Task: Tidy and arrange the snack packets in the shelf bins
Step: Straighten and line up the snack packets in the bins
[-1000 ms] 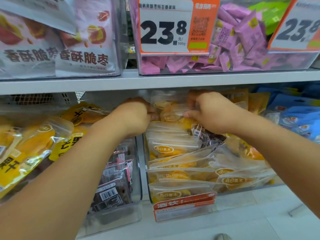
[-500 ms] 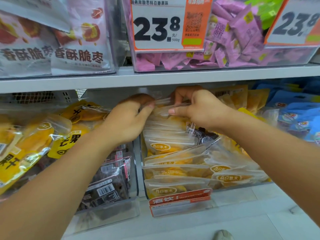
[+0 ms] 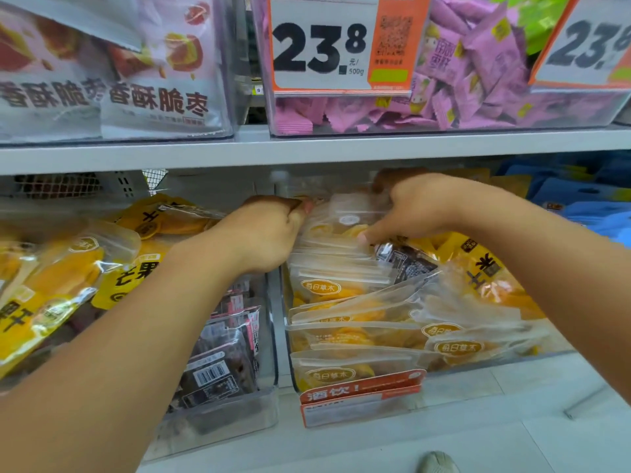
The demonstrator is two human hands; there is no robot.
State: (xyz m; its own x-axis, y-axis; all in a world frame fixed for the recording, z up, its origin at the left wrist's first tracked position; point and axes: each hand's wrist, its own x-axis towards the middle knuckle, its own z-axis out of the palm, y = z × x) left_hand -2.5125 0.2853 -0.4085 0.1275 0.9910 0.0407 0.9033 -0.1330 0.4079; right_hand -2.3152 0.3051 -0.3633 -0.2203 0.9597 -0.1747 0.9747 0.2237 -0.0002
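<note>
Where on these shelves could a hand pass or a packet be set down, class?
Free: the bare shelf lip before the mango-slice bin, and the gap beneath the upper shelf. Crowded: the bin's rear, where the left hand and right hand work.

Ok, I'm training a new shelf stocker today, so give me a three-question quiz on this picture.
1. True or false: both hands are at the back of the bin of clear packets.
2. What colour are the small packets in the bin above? A pink, B brown, C white.
3. What number does the price tag above the hands show?

Key: 1 true: left hand and right hand both hold the rear packets. 2 A. 3 23.8.
</note>
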